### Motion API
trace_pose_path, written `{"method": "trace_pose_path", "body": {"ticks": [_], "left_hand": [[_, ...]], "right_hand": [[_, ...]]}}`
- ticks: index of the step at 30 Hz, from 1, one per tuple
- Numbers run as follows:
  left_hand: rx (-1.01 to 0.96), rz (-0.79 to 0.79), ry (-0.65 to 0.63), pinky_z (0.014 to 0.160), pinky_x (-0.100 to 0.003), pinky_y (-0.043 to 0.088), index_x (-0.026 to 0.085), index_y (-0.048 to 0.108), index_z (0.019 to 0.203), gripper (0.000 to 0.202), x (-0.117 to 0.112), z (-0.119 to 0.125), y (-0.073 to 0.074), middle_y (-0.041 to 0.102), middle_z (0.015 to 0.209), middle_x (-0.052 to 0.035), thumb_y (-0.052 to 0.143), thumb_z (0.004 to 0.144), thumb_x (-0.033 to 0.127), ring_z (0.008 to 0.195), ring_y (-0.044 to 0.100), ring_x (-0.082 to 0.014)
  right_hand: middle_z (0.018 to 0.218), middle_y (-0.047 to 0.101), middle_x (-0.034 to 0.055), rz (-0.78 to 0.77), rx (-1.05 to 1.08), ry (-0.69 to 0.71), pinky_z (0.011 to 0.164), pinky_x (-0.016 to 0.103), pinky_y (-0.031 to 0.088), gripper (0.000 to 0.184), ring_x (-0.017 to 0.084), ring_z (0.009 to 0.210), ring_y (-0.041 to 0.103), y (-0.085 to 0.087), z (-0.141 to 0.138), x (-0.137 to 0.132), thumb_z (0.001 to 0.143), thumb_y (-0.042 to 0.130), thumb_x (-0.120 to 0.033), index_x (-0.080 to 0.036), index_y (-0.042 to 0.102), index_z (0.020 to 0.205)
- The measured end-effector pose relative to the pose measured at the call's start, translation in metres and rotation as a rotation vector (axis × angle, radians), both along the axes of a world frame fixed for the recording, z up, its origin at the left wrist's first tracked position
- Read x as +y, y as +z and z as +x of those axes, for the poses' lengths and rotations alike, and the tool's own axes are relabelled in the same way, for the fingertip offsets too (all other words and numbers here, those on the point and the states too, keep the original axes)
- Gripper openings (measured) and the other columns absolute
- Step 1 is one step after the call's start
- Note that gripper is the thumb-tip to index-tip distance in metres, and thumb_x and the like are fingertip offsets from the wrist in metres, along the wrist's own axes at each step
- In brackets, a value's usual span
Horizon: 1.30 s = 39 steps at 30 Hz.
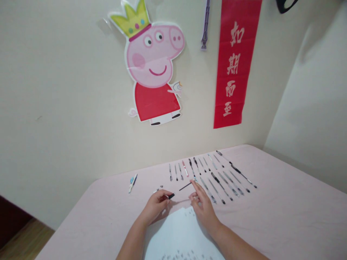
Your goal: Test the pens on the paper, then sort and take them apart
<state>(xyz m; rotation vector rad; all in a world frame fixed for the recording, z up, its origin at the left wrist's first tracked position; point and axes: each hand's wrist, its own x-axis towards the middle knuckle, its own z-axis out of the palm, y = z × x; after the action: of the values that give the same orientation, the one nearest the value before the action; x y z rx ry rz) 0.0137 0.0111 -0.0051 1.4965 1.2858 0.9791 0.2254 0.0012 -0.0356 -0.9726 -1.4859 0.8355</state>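
Note:
My left hand [156, 206] is closed around a pen barrel with a black grip end [171, 196] pointing right. My right hand [202, 203] pinches one end of a thin black refill [185, 186] between thumb and forefinger, the other fingers loosely spread. The two hands sit a short gap apart above a white sheet of paper [180, 231] on the pink table [284, 216]. Small pen parts [159, 188] lie just beyond my left hand.
Several pens lie in two rows [217, 173] beyond my right hand. A blue and white pen [132, 183] lies alone at the left. The wall behind carries a cartoon pig poster [154, 65] and a red banner [233, 65]. The table's left edge drops to a wooden floor.

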Motion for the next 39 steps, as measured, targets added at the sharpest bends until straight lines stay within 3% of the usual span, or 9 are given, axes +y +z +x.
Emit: {"method": "trace_pose_path", "body": {"ticks": [6, 9, 15, 20, 24, 28, 31, 35, 39], "left_hand": [[0.139, 0.093, -0.072, 0.072, -0.027, 0.043, 0.016, 0.068, 0.089, 0.027, 0.001, 0.004, 0.003, 0.064, 0.085, -0.0043, 0.056, 0.065, 0.014, 0.077, 0.057, -0.0153], [0.140, 0.099, -0.071, 0.073, -0.027, 0.044, 0.017, 0.068, 0.088, 0.028, 0.004, 0.003, -0.007, 0.065, 0.085, -0.0035, 0.055, 0.064, 0.012, 0.078, 0.057, -0.0155], [-0.004, 0.059, -0.039, 0.062, -0.027, 0.042, 0.014, 0.067, 0.086, 0.023, 0.009, 0.003, -0.027, 0.063, 0.075, -0.0041, 0.062, 0.064, 0.014, 0.065, 0.055, -0.0142], [0.085, 0.142, 0.035, 0.064, -0.026, 0.041, 0.016, 0.066, 0.081, 0.018, 0.007, 0.004, -0.021, 0.061, 0.075, -0.0028, 0.060, 0.064, 0.013, 0.068, 0.054, -0.0143], [0.203, 0.201, 0.159, 0.060, -0.025, 0.041, 0.018, 0.061, 0.082, 0.012, 0.008, 0.002, -0.014, 0.057, 0.071, 0.0000, 0.054, 0.072, 0.021, 0.062, 0.052, -0.0135], [0.451, 0.345, 0.298, 0.074, -0.031, 0.044, 0.018, 0.059, 0.083, 0.013, 0.012, -0.008, -0.013, 0.060, 0.083, -0.0040, 0.051, 0.073, 0.019, 0.078, 0.056, -0.0185], [0.588, 0.367, 0.343, 0.087, -0.034, 0.043, 0.018, 0.060, 0.094, 0.022, 0.013, -0.014, -0.012, 0.062, 0.099, -0.0075, 0.046, 0.076, 0.016, 0.095, 0.057, -0.0205], [0.706, 0.318, 0.312, 0.100, -0.034, 0.036, 0.018, 0.059, 0.111, 0.031, 0.013, -0.014, -0.011, 0.059, 0.122, -0.0085, 0.043, 0.084, 0.019, 0.114, 0.052, -0.0201], [0.772, 0.287, 0.252, 0.101, -0.034, 0.035, 0.020, 0.059, 0.115, 0.035, 0.015, -0.012, -0.014, 0.055, 0.130, -0.0081, 0.045, 0.084, 0.017, 0.118, 0.050, -0.0214]], "right_hand": [[0.125, 0.053, 0.0097, 0.035, -0.095, 0.120, 0.069, 0.025, 0.051, 0.058, 0.012, 0.080, 0.058, 0.001, -0.004, -0.003, 0.076, 0.045, -0.007, -0.025, 0.048, 0.131], [0.123, 0.056, 0.0096, 0.043, -0.163, 0.177, 0.069, 0.026, 0.051, 0.056, 0.014, 0.081, 0.060, 0.004, -0.005, -0.005, 0.076, 0.046, -0.008, -0.024, 0.051, 0.129], [0.126, 0.055, 0.0087, 0.034, -0.230, 0.251, 0.080, 0.032, 0.051, 0.056, 0.018, 0.094, 0.061, 0.009, -0.006, -0.008, 0.075, 0.048, -0.009, -0.026, 0.052, 0.129], [0.129, 0.053, 0.0068, 0.090, -0.227, 0.278, 0.094, 0.036, 0.044, 0.060, 0.020, 0.114, 0.052, 0.004, -0.006, -0.007, 0.073, 0.047, -0.005, -0.028, 0.052, 0.128], [0.129, 0.051, 0.0073, 0.063, -0.218, 0.284, 0.082, 0.031, 0.050, 0.061, 0.015, 0.094, 0.060, 0.002, -0.006, -0.007, 0.072, 0.046, -0.003, -0.029, 0.051, 0.128], [0.128, 0.051, 0.0068, 0.038, -0.227, 0.292, 0.072, 0.026, 0.051, 0.063, 0.012, 0.082, 0.060, 0.000, -0.007, -0.007, 0.072, 0.045, -0.002, -0.029, 0.050, 0.129], [0.127, 0.051, 0.0068, 0.035, -0.229, 0.294, 0.075, 0.027, 0.051, 0.062, 0.011, 0.081, 0.059, -0.001, -0.007, -0.007, 0.072, 0.045, -0.003, -0.029, 0.050, 0.129], [0.127, 0.051, 0.0067, 0.030, -0.218, 0.300, 0.079, 0.029, 0.050, 0.060, 0.012, 0.081, 0.059, 0.000, -0.007, -0.006, 0.073, 0.046, -0.005, -0.029, 0.050, 0.128], [0.127, 0.052, 0.0062, 0.019, -0.211, 0.296, 0.080, 0.029, 0.050, 0.060, 0.012, 0.083, 0.059, 0.000, -0.007, -0.006, 0.073, 0.047, -0.005, -0.029, 0.051, 0.128]]}}
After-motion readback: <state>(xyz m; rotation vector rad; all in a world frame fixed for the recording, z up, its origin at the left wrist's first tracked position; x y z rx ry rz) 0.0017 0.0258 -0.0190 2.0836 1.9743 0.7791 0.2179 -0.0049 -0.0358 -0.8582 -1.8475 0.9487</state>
